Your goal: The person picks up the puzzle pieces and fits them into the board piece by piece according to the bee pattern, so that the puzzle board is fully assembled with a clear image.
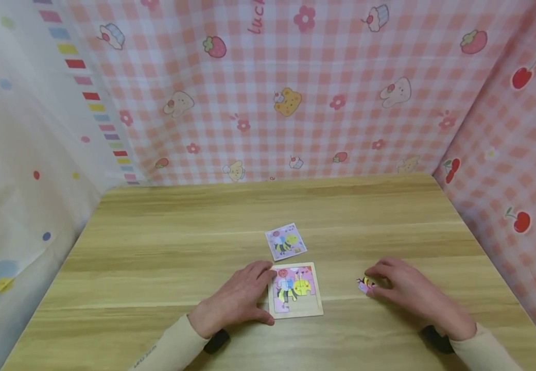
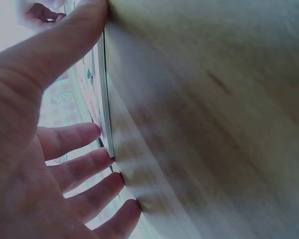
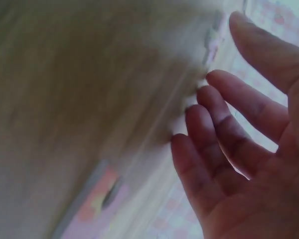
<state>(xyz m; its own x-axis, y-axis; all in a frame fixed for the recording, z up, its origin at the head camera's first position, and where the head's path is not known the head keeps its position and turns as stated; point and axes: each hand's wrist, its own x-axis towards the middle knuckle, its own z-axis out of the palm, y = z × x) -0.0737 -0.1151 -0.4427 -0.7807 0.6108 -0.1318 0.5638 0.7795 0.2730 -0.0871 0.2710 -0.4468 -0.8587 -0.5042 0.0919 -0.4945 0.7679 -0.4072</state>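
Note:
A square wooden puzzle tray (image 1: 298, 315) lies on the table with several bee-picture pieces fitted in it; its lower right part shows bare wood. My left hand (image 1: 244, 296) rests along the tray's left side, thumb by the lower corner and index finger by the upper one. In the left wrist view its fingers (image 2: 94, 196) are spread, tips down by the tray's edge. To the right of the tray, my right hand (image 1: 404, 288) is at a loose puzzle piece (image 1: 365, 285) in yellow, black and pink. Thumb and index fingertips stand apart on either side of it.
Behind the tray lies a square picture card (image 1: 286, 242) with the same bee. The wooden table (image 1: 179, 221) ends at a pink checked curtain (image 1: 268, 139) at the back, with more cloth on both sides. A black band (image 1: 436, 340) is on the right wrist.

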